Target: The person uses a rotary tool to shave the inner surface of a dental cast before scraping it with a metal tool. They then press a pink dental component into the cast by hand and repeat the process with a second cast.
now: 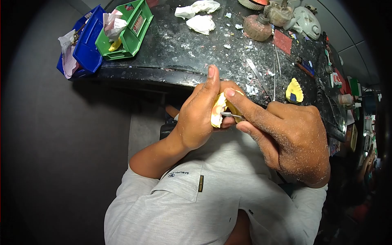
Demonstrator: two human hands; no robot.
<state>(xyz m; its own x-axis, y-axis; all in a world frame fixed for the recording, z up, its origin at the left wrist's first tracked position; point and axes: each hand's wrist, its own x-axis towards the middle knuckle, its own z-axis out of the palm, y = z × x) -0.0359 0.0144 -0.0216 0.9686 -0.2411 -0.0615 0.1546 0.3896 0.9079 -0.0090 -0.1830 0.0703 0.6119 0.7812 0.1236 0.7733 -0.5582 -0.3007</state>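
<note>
My left hand (199, 109) is closed around a yellow dental cast (217, 111) with a pale, pinkish inner side, its thumb pointing up. From my right hand (292, 132) a thin metal shank with a grey rotary bur (227, 114) sticks out, its tip at the cast's inner side; the handpiece behind it is hidden by the fingers. My right index fingertip rests at the cast's upper edge. Pale dust covers the back of my right hand. A second yellow dental cast (294, 91) with a row of teeth lies on the bench beyond my right hand.
On the dark, debris-strewn bench (171, 53) lie a metal spatula (257, 75), a red square sheet (282, 42) and crumpled white tissues (201, 24). Glass burners (257, 27) stand at the back. Green (136, 28) and blue bins (87, 45) sit at the left edge.
</note>
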